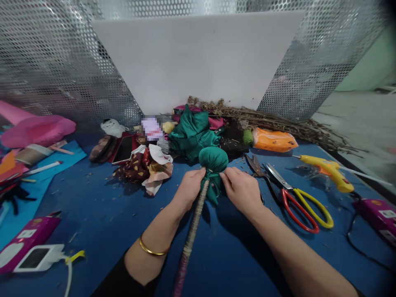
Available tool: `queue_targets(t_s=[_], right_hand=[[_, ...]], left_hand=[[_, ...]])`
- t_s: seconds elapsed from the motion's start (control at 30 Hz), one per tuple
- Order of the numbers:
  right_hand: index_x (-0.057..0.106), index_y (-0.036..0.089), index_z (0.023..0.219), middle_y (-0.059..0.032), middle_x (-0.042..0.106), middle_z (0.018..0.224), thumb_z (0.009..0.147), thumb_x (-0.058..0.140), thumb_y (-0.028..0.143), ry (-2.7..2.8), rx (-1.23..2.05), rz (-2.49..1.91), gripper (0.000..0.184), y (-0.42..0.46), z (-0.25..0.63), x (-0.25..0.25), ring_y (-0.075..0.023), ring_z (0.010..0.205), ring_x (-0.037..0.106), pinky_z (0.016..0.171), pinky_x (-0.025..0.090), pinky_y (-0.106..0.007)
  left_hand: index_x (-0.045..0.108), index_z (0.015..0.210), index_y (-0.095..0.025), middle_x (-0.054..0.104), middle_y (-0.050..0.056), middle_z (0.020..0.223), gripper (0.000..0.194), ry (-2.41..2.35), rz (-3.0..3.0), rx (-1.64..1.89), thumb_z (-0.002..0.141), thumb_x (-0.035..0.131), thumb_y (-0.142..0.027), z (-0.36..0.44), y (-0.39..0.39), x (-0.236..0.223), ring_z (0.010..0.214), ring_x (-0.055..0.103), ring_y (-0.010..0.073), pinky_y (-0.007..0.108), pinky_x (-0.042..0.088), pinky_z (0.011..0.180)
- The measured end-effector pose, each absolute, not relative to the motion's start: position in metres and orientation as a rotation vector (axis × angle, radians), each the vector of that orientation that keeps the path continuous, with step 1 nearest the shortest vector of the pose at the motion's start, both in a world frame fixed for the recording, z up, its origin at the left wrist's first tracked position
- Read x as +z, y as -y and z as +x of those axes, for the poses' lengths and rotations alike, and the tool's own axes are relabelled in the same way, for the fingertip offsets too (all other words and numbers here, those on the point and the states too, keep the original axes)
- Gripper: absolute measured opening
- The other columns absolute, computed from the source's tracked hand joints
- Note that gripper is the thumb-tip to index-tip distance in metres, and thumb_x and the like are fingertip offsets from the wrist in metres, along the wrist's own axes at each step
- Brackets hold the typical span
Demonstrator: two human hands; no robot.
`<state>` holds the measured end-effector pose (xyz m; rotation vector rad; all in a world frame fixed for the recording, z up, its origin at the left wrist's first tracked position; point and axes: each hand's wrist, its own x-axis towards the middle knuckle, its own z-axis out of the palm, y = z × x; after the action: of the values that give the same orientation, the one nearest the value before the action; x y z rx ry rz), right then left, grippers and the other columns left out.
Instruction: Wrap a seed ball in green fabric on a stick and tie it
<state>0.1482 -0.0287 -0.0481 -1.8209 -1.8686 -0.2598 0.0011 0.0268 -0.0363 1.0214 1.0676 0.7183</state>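
A rounded bundle of green satin cloth [213,159] sits at the top of a stick wrapped in cord [195,218], its loose cloth ends hanging below a gathered neck. My left hand [190,187] pinches the cloth at the left of that neck, thumb and finger together. On the other side, my right hand [243,189] has its fingers closed on the cloth edge. Purple wrapping covers the stick's lower part, which runs toward me between my forearms. Just behind the bundle lies a heap of the same green cloth [192,134].
Right of my hands lie red-and-yellow-handled scissors [301,206], dark shears [258,167], a yellow glue gun [328,169] and an orange packet [274,139]. Dry twigs [272,117] stretch along the back before a white board [204,62]. Cloth scraps [157,169] and a pink object [40,130] are leftward.
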Motion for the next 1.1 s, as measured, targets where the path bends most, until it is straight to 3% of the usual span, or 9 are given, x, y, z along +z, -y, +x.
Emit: queue_targets(t_s=[0.07,0.17,0.33,0.53,0.67,0.87,1.1], right_hand=[[0.057,0.018,0.087,-0.0066,0.060,0.081,0.090,0.044,0.027,1.724,-0.318,-1.803,0.015,0.031,0.147,-0.045,-0.0200,0.074,0.055,0.066,0.034,-0.030],[0.054,0.015,0.104,-0.0121,0.060,0.098,0.086,0.051,0.029,1.669,-0.375,-1.628,0.022,0.035,0.143,-0.041,-0.0251,0.096,0.055,0.083,0.036,-0.037],[0.054,0.016,0.095,-0.0061,0.059,0.081,0.090,0.048,0.040,2.030,-0.305,-1.551,0.025,0.034,0.138,-0.045,-0.0205,0.076,0.055,0.073,0.033,-0.034],[0.052,0.018,0.082,-0.0046,0.056,0.074,0.095,0.038,0.030,2.215,-0.491,-1.643,0.023,0.025,0.143,-0.049,-0.0188,0.066,0.051,0.067,0.025,-0.033],[0.053,0.018,0.078,-0.0040,0.058,0.070,0.091,0.042,0.019,2.258,-0.485,-1.679,0.017,0.024,0.144,-0.053,-0.0160,0.057,0.048,0.060,0.022,-0.032],[0.054,0.019,0.073,-0.0024,0.059,0.065,0.093,0.042,0.024,2.249,-0.447,-1.669,0.023,0.026,0.139,-0.055,-0.0144,0.052,0.048,0.055,0.022,-0.031],[0.056,0.018,0.077,-0.0009,0.059,0.067,0.092,0.045,0.023,2.351,-0.367,-1.558,0.020,0.028,0.143,-0.050,-0.0136,0.056,0.050,0.057,0.025,-0.030]], left_hand=[[0.060,0.065,-0.013,0.059,0.003,0.053,0.041,-1.069,1.021,0.711,0.072,0.061,-0.053,0.001,-0.026,-0.036,0.046,0.053,0.0141,0.026,0.043,0.047],[0.059,0.062,-0.013,0.057,0.002,0.052,0.042,-1.090,1.087,0.701,0.074,0.057,-0.053,0.002,-0.024,-0.039,0.045,0.049,0.0134,0.025,0.039,0.046],[0.053,0.053,-0.015,0.049,-0.002,0.051,0.034,-1.164,1.312,0.790,0.075,0.054,-0.040,0.003,-0.024,-0.048,0.053,0.043,0.0117,0.023,0.032,0.052],[0.052,0.047,-0.017,0.049,-0.001,0.051,0.028,-1.206,1.462,0.753,0.072,0.048,-0.027,0.002,-0.026,-0.051,0.058,0.043,0.0137,0.024,0.030,0.052],[0.053,0.046,-0.017,0.051,-0.001,0.051,0.030,-1.210,1.436,0.763,0.073,0.050,-0.030,0.002,-0.024,-0.049,0.056,0.045,0.0136,0.025,0.030,0.051],[0.059,0.055,-0.014,0.055,0.002,0.049,0.044,-1.178,1.057,0.630,0.071,0.059,-0.054,0.006,-0.023,-0.048,0.048,0.048,0.0137,0.026,0.037,0.050],[0.060,0.061,-0.013,0.057,0.000,0.051,0.027,-1.117,0.820,0.482,0.059,0.073,-0.037,0.005,-0.027,-0.048,0.043,0.050,0.0110,0.023,0.036,0.041]])
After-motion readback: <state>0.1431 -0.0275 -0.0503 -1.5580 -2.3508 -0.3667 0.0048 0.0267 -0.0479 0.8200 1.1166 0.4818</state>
